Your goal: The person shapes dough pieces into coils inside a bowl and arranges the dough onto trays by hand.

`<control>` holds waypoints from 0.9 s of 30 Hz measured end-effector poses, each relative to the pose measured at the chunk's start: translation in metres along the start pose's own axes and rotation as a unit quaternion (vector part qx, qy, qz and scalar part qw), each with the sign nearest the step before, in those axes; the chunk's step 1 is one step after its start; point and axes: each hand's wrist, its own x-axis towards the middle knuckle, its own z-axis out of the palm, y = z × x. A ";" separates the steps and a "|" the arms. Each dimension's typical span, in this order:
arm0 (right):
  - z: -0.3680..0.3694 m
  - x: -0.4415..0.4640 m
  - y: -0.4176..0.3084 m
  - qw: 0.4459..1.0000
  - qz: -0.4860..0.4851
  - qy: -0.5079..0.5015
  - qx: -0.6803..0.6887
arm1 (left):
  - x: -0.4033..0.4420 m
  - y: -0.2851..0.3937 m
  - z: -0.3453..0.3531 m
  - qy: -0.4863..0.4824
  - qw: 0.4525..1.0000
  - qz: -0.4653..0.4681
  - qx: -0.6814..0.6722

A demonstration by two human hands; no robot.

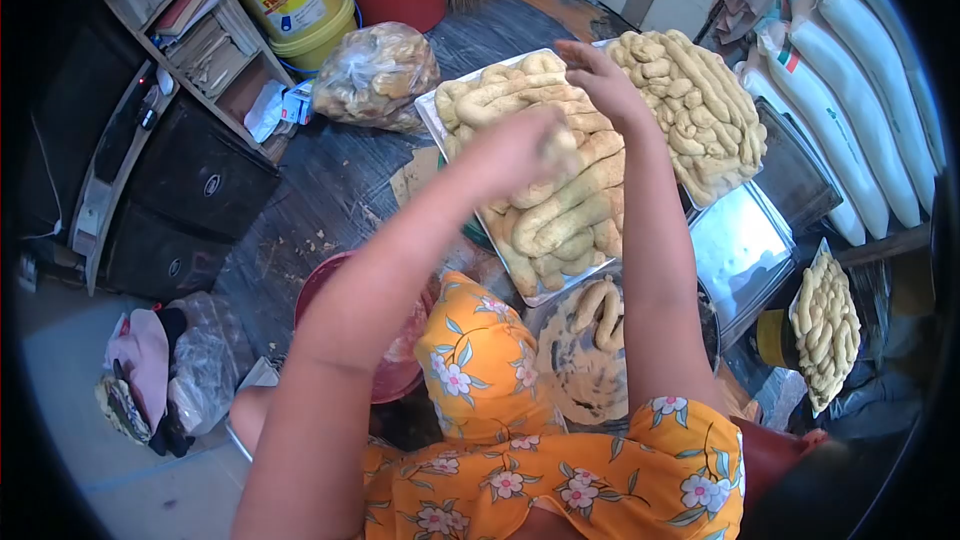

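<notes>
Blurred by motion, my left hand reaches over a tray heaped with thick twisted rolls of dough. A pale lump that looks like a piece of dough shows at its fingers, which seem closed on it. My right hand is raised above the tray's far right part, fingers spread, with nothing visible in it. Below the tray, a looped strip of dough lies on a round, flour-dusted surface by my knee. My forearms hide parts of the trays.
A second heaped dough tray adjoins on the right; a smaller one stands far right. Nearby are shiny metal trays, white sacks, a red basin, a bag of bread-like pieces, yellow buckets and a speaker.
</notes>
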 end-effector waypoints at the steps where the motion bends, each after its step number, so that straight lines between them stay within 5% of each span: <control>1: -0.003 -0.012 0.003 1.000 0.008 -0.001 -0.021 | -0.010 0.004 0.015 -0.096 0.995 0.011 0.041; 2: -0.004 -0.032 0.004 0.999 0.017 -0.002 -0.043 | -0.019 0.000 0.031 -0.191 0.978 0.022 0.081; 3: -0.002 -0.053 0.004 0.998 0.027 -0.003 -0.065 | -0.026 -0.010 0.047 -0.194 0.975 0.073 0.079; 5: 0.009 -0.096 0.002 0.992 0.042 -0.046 -0.113 | -0.032 -0.008 0.052 -0.124 0.992 -0.013 0.014; 7: 0.032 -0.137 0.007 0.987 0.064 -0.096 -0.111 | -0.030 -0.017 0.048 -0.008 0.998 -0.059 0.004; 9: 0.062 -0.169 0.019 0.959 -0.057 -0.020 -0.276 | -0.025 -0.043 0.060 0.192 0.980 -0.022 0.035; 10: 0.070 -0.184 0.023 0.928 -0.114 0.017 -0.354 | -0.022 -0.045 0.059 0.162 0.981 -0.032 0.101; 13: 0.064 -0.210 0.032 0.948 -0.107 0.061 -0.294 | -0.018 -0.048 0.077 -0.024 0.980 -0.097 0.172; 17: 0.023 -0.262 0.055 0.927 -0.093 0.321 -0.169 | -0.027 0.002 0.101 0.009 0.979 -0.072 0.189; 20: 0.001 -0.325 0.152 0.896 0.082 0.436 -0.024 | -0.051 0.063 0.119 -0.065 0.972 0.005 0.224; 21: -0.004 -0.353 0.190 0.897 0.127 0.407 -0.116 | -0.060 0.082 0.124 -0.107 0.967 0.033 0.227; 22: -0.001 -0.385 0.219 0.896 0.234 0.335 -0.176 | -0.069 0.094 0.132 -0.149 0.960 0.061 0.228; 24: 0.012 -0.471 0.307 0.856 0.498 0.107 -0.090 | -0.087 0.106 0.152 -0.178 0.954 0.113 0.213; 26: 0.040 -0.524 0.299 0.783 0.611 -0.076 -0.090 | -0.094 0.102 0.165 -0.230 0.949 0.127 0.173; 27: 0.056 -0.553 0.296 0.756 0.650 -0.070 0.025 | -0.096 0.093 0.172 -0.271 0.945 0.115 0.141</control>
